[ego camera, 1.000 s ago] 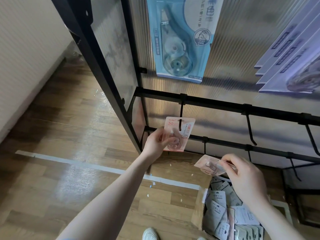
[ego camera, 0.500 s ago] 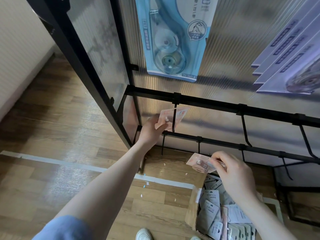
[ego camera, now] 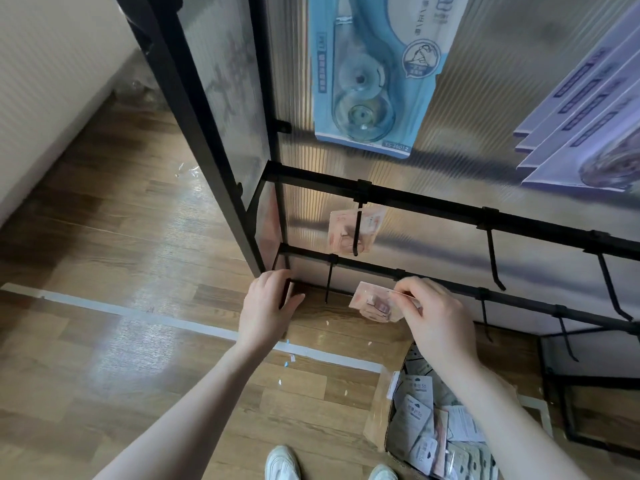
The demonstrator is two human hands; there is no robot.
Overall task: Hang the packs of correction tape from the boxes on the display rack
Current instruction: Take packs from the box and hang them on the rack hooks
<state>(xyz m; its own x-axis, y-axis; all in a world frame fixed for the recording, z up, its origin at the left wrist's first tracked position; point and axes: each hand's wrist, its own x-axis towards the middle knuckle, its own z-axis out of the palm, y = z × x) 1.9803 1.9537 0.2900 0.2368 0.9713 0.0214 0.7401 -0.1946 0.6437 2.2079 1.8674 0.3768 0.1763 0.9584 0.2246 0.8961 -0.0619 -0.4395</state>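
A pink pack of correction tape (ego camera: 343, 233) hangs on a black hook (ego camera: 356, 233) under the upper bar of the black display rack (ego camera: 433, 204). My left hand (ego camera: 266, 306) is below it, empty, with relaxed fingers near the rack's corner post. My right hand (ego camera: 429, 313) pinches a second pink pack (ego camera: 372, 301) by its edge, just in front of the lower bar. A cardboard box (ego camera: 377, 420) full of several grey and pink packs stands on the floor below my right arm.
A large blue pack (ego camera: 370, 74) and several purple packs (ego camera: 585, 109) hang higher on the rack. Bare hooks (ego camera: 493, 261) line the bars to the right. A strip of tape (ego camera: 138, 313) runs across the wooden floor. My white shoes (ego camera: 282, 462) are at the bottom edge.
My left hand let go of the pink pack, which now hangs on the hook, and dropped down to the rack's corner. My right hand kept its pack and shifted slightly left.
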